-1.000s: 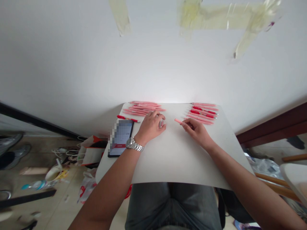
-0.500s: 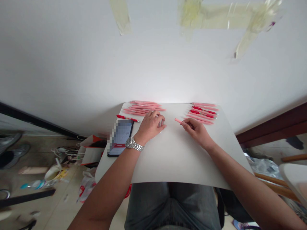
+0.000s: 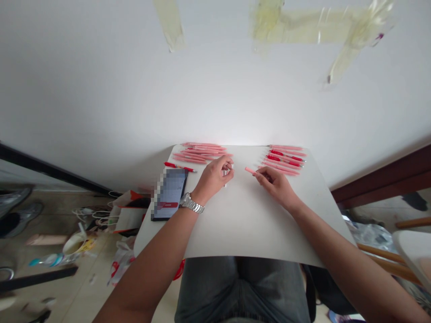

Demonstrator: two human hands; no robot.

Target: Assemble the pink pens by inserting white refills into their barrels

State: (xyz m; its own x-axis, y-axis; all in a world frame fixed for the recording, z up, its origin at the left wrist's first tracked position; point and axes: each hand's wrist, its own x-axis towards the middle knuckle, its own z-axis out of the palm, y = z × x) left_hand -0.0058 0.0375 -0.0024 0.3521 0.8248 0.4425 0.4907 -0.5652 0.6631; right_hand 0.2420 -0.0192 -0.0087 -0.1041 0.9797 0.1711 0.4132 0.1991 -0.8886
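Observation:
My left hand (image 3: 215, 177), with a metal watch on the wrist, hovers just above the white board (image 3: 242, 215) and pinches a small pale part I cannot name. My right hand (image 3: 274, 181) rests on the board with its fingers closed on a pink pen piece (image 3: 251, 170) that points left. A pile of pink pen barrels (image 3: 202, 152) lies just beyond the left hand. A row of pink and red pens (image 3: 286, 159) lies beyond the right hand. A single red pen (image 3: 180, 167) lies at the left.
A phone (image 3: 169, 194) lies on the board's left edge. The white wall stands right behind the board. Bags, cables and a cup litter the floor at the left. A dark wooden edge and a chair are at the right.
My left hand has lifted off the board and shifted slightly right, its fingertips now pinched together. The right hand has stayed put.

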